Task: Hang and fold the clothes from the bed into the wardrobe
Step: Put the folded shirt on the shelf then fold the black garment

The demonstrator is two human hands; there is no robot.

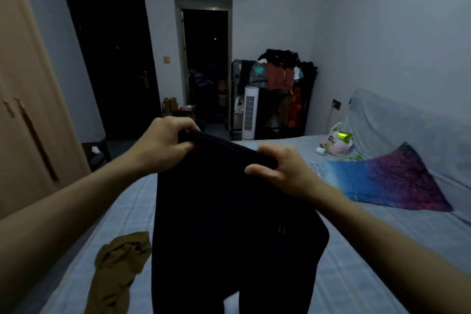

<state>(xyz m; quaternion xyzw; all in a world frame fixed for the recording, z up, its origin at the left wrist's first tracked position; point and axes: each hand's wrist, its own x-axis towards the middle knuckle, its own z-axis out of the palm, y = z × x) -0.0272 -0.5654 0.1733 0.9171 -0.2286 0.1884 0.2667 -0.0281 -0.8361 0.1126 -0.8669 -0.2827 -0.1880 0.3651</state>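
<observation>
Since both hands pinch the waistband, left hand [163, 145] at one end and right hand [277, 168] at the other, the black trousers [229, 224] hang straight above the bed [356, 262], probably so they can be folded. Brown garment [117, 270] waits on the bed; wardrobe [28, 109] stands at left, doors shut.

Black trousers [229, 224], olive-brown garment [117, 270], pale blue checked bedsheet [356, 262], blue-to-purple pillow [387, 181], tan wardrobe [23, 109]

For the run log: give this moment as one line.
stage: lifting garment | left hand: grips black trousers waistband | right hand: grips waistband | on bed: olive garment | wardrobe: closed
</observation>
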